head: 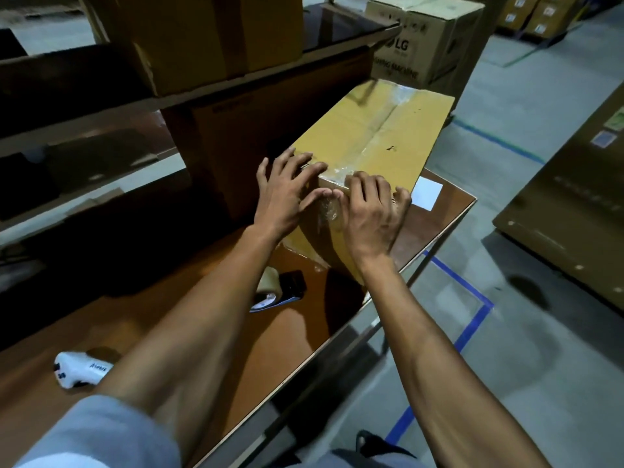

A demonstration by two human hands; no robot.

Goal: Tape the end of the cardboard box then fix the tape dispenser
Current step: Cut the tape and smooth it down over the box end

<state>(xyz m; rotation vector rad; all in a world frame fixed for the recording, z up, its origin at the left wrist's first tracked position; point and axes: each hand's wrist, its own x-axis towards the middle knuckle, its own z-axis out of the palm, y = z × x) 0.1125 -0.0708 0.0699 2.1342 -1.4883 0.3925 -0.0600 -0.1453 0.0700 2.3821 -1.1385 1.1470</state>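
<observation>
Both hands, left hand (287, 194) and right hand (371, 211), press spread fingers on clear tape across the tan cardboard box (381, 130) end; taping seems nearly done; the tape dispenser (280, 290) at six o'clock lies unfixed.

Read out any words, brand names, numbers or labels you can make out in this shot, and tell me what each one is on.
"LG": brand mark on the brown cardboard carton standing on the floor beyond the table.
Line of capitals under it on that carton: too blurred to read surely.
Dark print on the white handheld device at the table's near left: too blurred.
White paper label beside the yellow-brown cardboard box: blank as seen.
</observation>
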